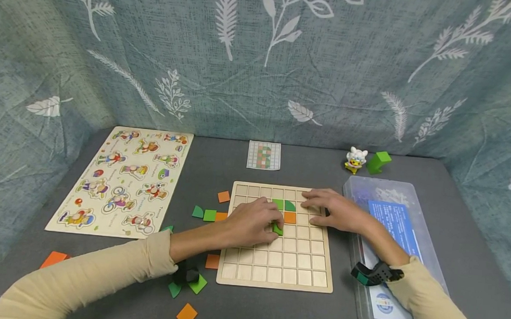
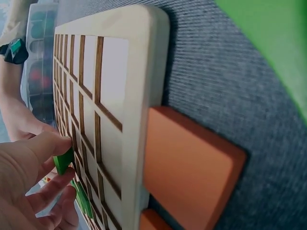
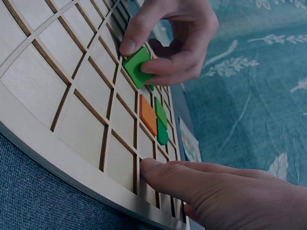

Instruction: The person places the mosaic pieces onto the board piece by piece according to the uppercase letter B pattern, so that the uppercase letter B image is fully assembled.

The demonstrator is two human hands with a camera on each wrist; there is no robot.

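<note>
A wooden grid board [image 1: 275,276] lies on the dark table. My left hand [image 1: 254,222] pinches a green square tile [image 3: 136,64] between thumb and fingertips, just over the middle cells; whether it touches the board I cannot tell. Close by, an orange square tile [image 1: 289,217], a light green tile [image 1: 278,205] and a dark green rounded tile [image 1: 289,206] sit in cells. The right hand [image 1: 337,209] rests on the board's right side with fingers extended, holding nothing. Part of the board is hidden beneath the left hand.
Loose tiles, including an orange one [image 1: 186,315], lie left of the board. A picture puzzle [image 1: 174,174] is farther left. Behind stand a pattern card [image 1: 264,155], a small figurine [image 1: 355,160] and a green block [image 1: 378,162]. A clear plastic box [image 1: 403,186] lies right.
</note>
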